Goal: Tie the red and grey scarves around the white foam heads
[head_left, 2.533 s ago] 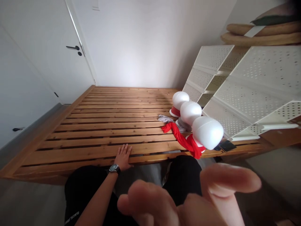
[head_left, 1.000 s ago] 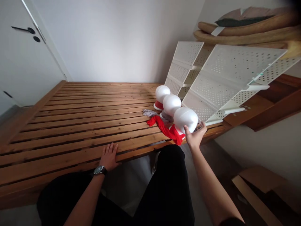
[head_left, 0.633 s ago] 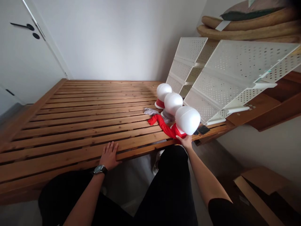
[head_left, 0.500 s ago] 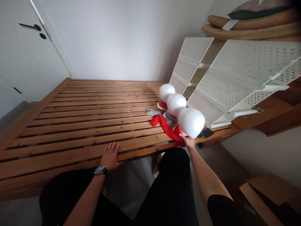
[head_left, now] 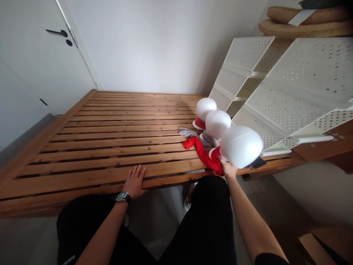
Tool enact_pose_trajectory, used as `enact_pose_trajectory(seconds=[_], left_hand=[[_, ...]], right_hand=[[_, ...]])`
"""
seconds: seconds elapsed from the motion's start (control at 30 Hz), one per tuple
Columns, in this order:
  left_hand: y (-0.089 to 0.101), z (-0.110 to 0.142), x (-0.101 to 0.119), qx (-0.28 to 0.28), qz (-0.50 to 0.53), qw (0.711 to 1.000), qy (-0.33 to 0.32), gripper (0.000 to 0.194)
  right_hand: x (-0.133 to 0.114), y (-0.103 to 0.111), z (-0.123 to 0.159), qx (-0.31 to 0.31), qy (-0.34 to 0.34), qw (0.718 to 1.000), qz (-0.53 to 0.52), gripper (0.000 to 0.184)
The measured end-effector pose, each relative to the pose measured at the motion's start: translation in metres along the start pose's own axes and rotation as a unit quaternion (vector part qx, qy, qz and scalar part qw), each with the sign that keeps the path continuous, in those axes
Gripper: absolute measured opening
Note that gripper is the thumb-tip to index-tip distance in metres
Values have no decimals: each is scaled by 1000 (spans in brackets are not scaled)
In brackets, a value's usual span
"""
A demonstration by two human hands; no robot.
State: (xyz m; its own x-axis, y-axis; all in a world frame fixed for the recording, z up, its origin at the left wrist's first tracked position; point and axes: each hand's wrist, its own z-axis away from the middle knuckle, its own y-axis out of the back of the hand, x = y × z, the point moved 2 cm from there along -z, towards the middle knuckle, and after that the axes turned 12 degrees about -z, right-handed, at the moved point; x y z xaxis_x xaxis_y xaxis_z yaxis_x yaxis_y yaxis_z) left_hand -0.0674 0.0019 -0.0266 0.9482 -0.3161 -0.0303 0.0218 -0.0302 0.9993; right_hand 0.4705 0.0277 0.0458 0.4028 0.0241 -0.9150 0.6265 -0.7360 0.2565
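Three white foam mannequin heads stand in a row on the slatted wooden bed base. Around the neck of the nearest foam head (head_left: 242,145) lies a bright red scarf (head_left: 202,152), its loose end trailing left over the slats. My right hand (head_left: 228,168) grips this head low at the neck; the fingers behind it are hidden. The nearest head tilts to the right. On the middle foam head (head_left: 217,124) hangs a grey scarf (head_left: 188,132). A darker red cloth wraps the neck of the farthest foam head (head_left: 206,108). My left hand (head_left: 134,182) rests flat on the front slat, fingers stretched out.
White perforated storage bins (head_left: 292,88) stand stacked on the right end of the bed base (head_left: 110,147). Brown cushions (head_left: 309,27) lie behind them. A dark flat object (head_left: 257,162) is beside the nearest head. A cardboard box (head_left: 325,246) stands at lower right.
My view has turned slightly left. The nearest foam head tilts further right and toward me, with my right hand still at its neck. My left hand stays flat on the slat.
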Motion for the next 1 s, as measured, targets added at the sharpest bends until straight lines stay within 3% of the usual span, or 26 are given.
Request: enact_pose_trajectory(seconds=[0.13,0.2,0.27,0.37,0.47,0.57,0.63,0.7,0.83,0.9,1.0], left_hand=[[7,-4,1,-35,61,997,34,114],[19,-8,5,-48,126,989,54,101],[41,-12,16,-17,222,973,56,76],[92,-16,53,92,374,923,18,56],[144,-16,103,149,526,835,-64,66],[173,-14,140,149,699,692,-102,69],[173,-10,149,118,782,609,-62,62],[158,-4,148,59,829,556,4,55],[107,15,132,-67,832,522,176,48],[83,23,126,-95,818,513,242,47],[58,29,123,-97,810,503,285,45]], right_hand=[[-83,-1,13,22,51,993,-108,66],[-136,-3,20,15,95,982,-159,57],[-190,-5,32,9,131,968,-215,53],[-257,-16,60,-27,139,950,-277,53],[-294,-39,99,-88,100,946,-294,55],[-293,-74,137,-170,33,943,-283,59],[-272,-100,159,-208,-7,941,-268,61],[-242,-126,178,-233,-38,938,-254,63],[-177,-168,209,-270,-86,928,-240,66],[-153,-183,221,-275,-100,929,-225,66],[-130,-197,234,-262,-108,936,-209,67]])
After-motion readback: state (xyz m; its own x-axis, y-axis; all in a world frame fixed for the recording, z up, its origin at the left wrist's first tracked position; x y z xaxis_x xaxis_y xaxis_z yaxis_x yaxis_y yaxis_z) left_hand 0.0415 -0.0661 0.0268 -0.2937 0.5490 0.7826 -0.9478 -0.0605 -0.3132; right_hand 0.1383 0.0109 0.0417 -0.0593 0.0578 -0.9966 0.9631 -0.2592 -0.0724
